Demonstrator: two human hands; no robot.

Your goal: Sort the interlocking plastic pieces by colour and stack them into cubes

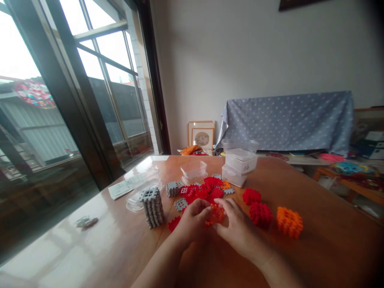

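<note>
In the head view, lower centre, I see the orange piece (216,214), openwork and notched, between the left hand (195,216) and the right hand (235,220); both sets of fingers are at its edges, apart from each other. Right of them stand 2 red stacks (260,214) and 1 orange stack (289,222); left, 2 grey stacks (152,208). The red pieces (207,189) overlap mid-frame, too jumbled to count. Fingers partly hide the orange piece, and its grip is blurred.

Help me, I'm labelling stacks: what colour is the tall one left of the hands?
Grey; the tall stack shows best in the head view.
</note>
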